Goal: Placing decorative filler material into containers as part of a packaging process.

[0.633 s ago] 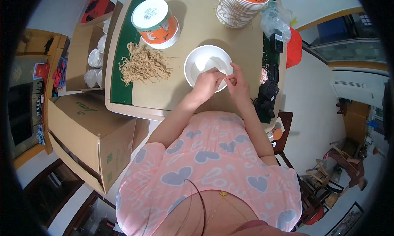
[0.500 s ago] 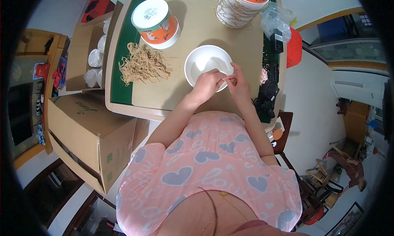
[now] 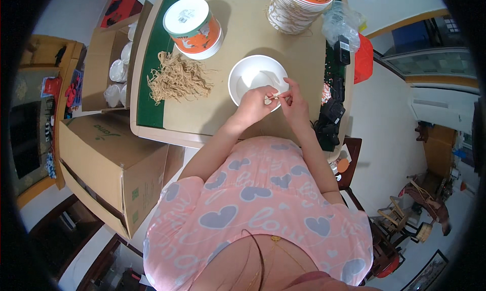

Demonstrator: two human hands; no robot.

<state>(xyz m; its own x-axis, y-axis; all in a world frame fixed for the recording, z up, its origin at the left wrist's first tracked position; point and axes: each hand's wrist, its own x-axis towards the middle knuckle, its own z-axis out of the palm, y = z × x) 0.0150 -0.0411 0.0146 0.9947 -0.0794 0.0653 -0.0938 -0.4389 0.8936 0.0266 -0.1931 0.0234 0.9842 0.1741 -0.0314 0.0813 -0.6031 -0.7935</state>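
A round white tub (image 3: 251, 71) stands with its mouth up on the table in front of me. Over its near right rim, my left hand (image 3: 254, 105) and my right hand (image 3: 295, 105) meet with fingertips pinched together. Between them is a small pale piece, too small to name. To the left lies a loose heap of tan twine (image 3: 179, 78). Behind the heap an orange-and-green printed tub (image 3: 190, 28) with a white end uppermost sits in a white one. A tall stack of paper tubs (image 3: 293, 12), orange at the top, stands at the far side, with bits of twine along it.
Brown board (image 3: 212, 109) covers the green tabletop. Along the right edge lie a crumpled clear plastic bag (image 3: 341, 25), a red bag (image 3: 362, 60) and black devices with cables (image 3: 330, 119). Left of the table are an open carton of wrapped white items (image 3: 101, 58) and a large cardboard box (image 3: 101, 149).
My fingertips have shifted slightly at the tub's rim, and the pale piece between them shows more plainly. The tub and the other things on the table stay put.
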